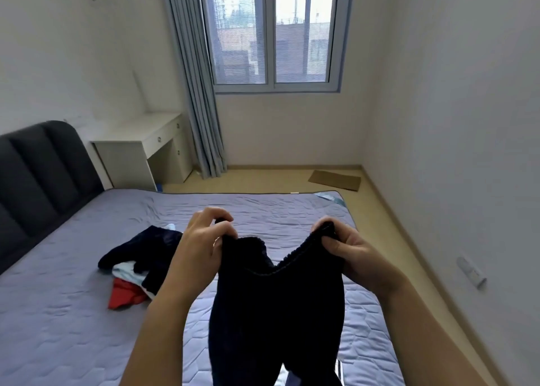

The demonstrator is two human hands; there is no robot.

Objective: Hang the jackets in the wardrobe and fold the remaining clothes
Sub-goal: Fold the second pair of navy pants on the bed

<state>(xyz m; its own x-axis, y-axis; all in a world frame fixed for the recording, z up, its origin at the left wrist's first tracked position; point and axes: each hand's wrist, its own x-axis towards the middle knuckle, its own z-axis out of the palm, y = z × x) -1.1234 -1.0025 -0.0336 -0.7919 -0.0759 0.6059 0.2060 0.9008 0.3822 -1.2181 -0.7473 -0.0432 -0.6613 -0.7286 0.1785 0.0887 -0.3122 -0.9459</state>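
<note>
A dark navy knitted garment (pixel 277 312) hangs in the air over the bed, held up by its ribbed top edge. My left hand (pixel 201 239) pinches the left corner of that edge. My right hand (pixel 344 248) grips the right corner, fingers curled round the rib. The edge sags in a V between the two hands. On the mattress to the left lies a small pile of clothes (pixel 137 263): a dark navy piece on top, a pale blue one and a red one (pixel 125 293) under it.
The bed (pixel 73 312) has a lilac quilted mattress and a dark padded headboard (pixel 38 163) at the left. A white desk (pixel 143 149) stands beyond it beside grey curtains (pixel 198 93). Flat cardboard (pixel 336 179) lies on the floor under the window.
</note>
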